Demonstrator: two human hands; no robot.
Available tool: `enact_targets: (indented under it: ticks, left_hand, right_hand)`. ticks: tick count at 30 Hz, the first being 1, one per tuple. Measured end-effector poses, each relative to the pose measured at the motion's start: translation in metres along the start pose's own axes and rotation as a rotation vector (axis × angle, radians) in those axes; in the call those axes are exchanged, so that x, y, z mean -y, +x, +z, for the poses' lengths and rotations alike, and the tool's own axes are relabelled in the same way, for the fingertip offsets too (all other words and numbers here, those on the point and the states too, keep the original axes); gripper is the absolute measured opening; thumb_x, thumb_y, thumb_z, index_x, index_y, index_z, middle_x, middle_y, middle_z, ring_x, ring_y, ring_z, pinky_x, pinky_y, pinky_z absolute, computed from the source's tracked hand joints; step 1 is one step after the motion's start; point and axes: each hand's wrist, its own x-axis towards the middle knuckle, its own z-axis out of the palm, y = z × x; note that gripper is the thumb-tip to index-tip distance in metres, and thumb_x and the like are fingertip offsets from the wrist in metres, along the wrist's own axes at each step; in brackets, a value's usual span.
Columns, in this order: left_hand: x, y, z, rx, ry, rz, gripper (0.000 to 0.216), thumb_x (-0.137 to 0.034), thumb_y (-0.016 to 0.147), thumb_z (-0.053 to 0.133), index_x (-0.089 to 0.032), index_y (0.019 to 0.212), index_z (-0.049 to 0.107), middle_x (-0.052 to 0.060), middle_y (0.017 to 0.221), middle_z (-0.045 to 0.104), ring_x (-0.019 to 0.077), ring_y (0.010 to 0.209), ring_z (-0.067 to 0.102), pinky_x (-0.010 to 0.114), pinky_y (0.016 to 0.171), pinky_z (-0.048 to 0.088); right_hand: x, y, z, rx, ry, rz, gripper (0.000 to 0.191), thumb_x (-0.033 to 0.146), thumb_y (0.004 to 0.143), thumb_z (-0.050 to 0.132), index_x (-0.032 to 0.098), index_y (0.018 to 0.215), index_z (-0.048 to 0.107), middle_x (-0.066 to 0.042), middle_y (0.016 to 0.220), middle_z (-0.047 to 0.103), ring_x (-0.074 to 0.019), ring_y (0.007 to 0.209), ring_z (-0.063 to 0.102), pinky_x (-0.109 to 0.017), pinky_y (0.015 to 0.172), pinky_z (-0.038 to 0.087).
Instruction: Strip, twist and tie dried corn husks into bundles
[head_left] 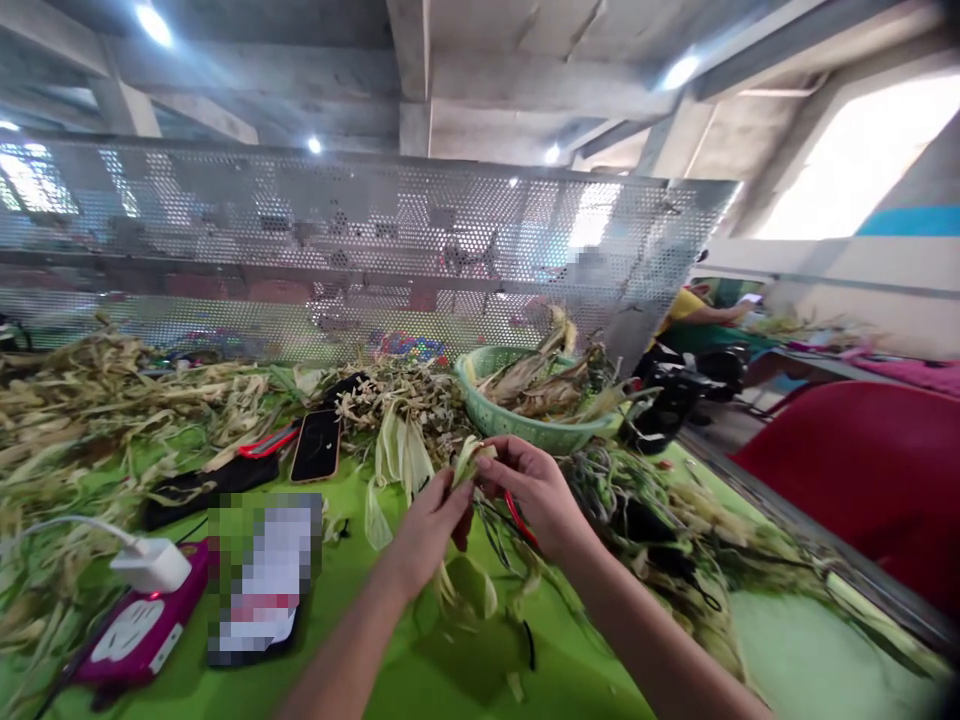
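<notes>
Close together above the green table (480, 650), my left hand (429, 515) and my right hand (534, 485) both pinch a pale green corn husk (466, 460). The husk is folded into a small piece between the fingertips. Below my right hand shows a red strip (519, 520), perhaps a tool handle, partly hidden. Loose curled husk strips (469, 592) lie beneath the hands. Pale husks (403, 450) rest just beyond my left hand.
Behind the hands stands a green plastic basket (480, 400) with dried husks. Husk heaps (67, 410) cover the left. Also left are a phone (315, 447), a blurred phone (270, 575), a purple power strip (146, 635) and a white charger (151, 566). A perforated metal screen (360, 240) stands behind.
</notes>
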Motion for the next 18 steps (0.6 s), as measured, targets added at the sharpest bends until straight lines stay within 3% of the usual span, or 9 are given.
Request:
enact_targets:
  ticks: [8, 14, 18]
  left_hand:
    - [0.0058, 0.0029, -0.0004, -0.081, -0.318, -0.063, 0.033, -0.05, 0.081, 0.057, -0.018, 0.084, 0.055, -0.003, 0.061, 0.05, 0.008, 0.051, 0.038, 0.022, 0.05, 0.033]
    - [0.0033, 0.0024, -0.0015, -0.068, -0.292, -0.036, 0.036, -0.048, 0.079, 0.061, -0.017, 0.099, 0.059, 0.001, 0.072, 0.058, 0.0094, 0.059, 0.047, 0.021, 0.052, 0.034]
    - [0.0032, 0.0019, -0.0011, -0.068, -0.28, -0.006, 0.038, -0.049, 0.079, 0.061, -0.017, 0.102, 0.06, 0.002, 0.076, 0.06, 0.0096, 0.062, 0.049, 0.021, 0.053, 0.035]
  right_hand:
    - [0.001, 0.0019, -0.0064, 0.054, 0.089, 0.094, 0.031, 0.036, 0.071, 0.074, 0.017, 0.095, 0.071, -0.004, 0.08, 0.067, -0.011, 0.059, 0.056, -0.025, 0.059, 0.044]
    - [0.0001, 0.0024, -0.0054, -0.01, 0.066, 0.054, 0.028, 0.038, 0.067, 0.077, 0.015, 0.081, 0.068, -0.001, 0.071, 0.062, -0.0102, 0.057, 0.052, -0.023, 0.054, 0.043]
    - [-0.0033, 0.0042, -0.0055, -0.014, 0.095, 0.036, 0.036, 0.034, 0.066, 0.079, 0.015, 0.094, 0.066, -0.003, 0.08, 0.064, -0.0101, 0.061, 0.052, -0.023, 0.056, 0.044]
